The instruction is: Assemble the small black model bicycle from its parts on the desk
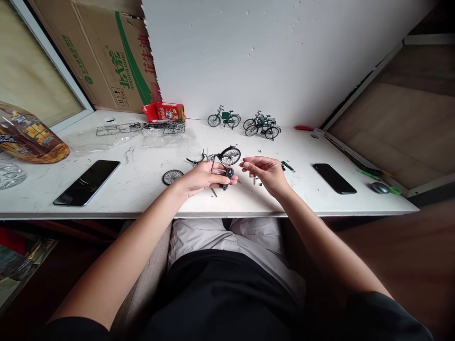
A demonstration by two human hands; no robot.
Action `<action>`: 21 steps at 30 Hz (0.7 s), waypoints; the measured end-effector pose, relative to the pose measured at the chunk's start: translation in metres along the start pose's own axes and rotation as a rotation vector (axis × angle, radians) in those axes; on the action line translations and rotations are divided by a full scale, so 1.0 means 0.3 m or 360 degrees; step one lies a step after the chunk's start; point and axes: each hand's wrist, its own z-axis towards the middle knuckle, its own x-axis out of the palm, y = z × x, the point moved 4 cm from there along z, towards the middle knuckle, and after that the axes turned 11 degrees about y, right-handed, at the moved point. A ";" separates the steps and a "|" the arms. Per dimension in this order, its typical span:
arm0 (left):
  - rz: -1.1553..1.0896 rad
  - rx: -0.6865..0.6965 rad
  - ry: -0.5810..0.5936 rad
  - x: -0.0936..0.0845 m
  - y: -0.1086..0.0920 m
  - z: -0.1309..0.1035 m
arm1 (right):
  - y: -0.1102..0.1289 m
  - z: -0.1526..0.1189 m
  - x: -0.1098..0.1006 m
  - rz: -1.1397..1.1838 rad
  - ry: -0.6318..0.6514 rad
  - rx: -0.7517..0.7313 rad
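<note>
My left hand (206, 178) is wrapped round a partly built miniature bicycle (230, 156), whose one fitted wheel points up and to the right. A small dark part (228, 179) shows at the fingertips of that hand. Just right of the bicycle, my right hand (263, 171) is closed in a pinch; anything between its fingertips is too small to name. A loose spoked wheel (173, 177) lies on the table left of my left hand. Green and black bits (287, 166) lie beyond my right hand.
Finished miniature bicycles (223, 117) stand at the back. Black part frames (159, 126) and clear plastic lie by a red box (172, 112). Phones lie left (87, 183) and right (334, 178). A large bottle (31, 135) is far left, a mouse-like dark object (380, 187) far right.
</note>
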 end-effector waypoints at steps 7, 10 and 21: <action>0.0001 0.0015 0.0010 -0.003 0.010 0.005 | 0.031 -0.012 0.028 0.0101 0.0107 -0.0001; 0.0011 0.0040 -0.0002 -0.001 0.008 0.004 | 0.040 -0.018 0.031 0.0081 0.0108 -0.0026; -0.0009 -0.0032 -0.0147 -0.001 0.007 0.006 | 0.046 -0.027 0.085 -0.0031 0.0316 -0.0130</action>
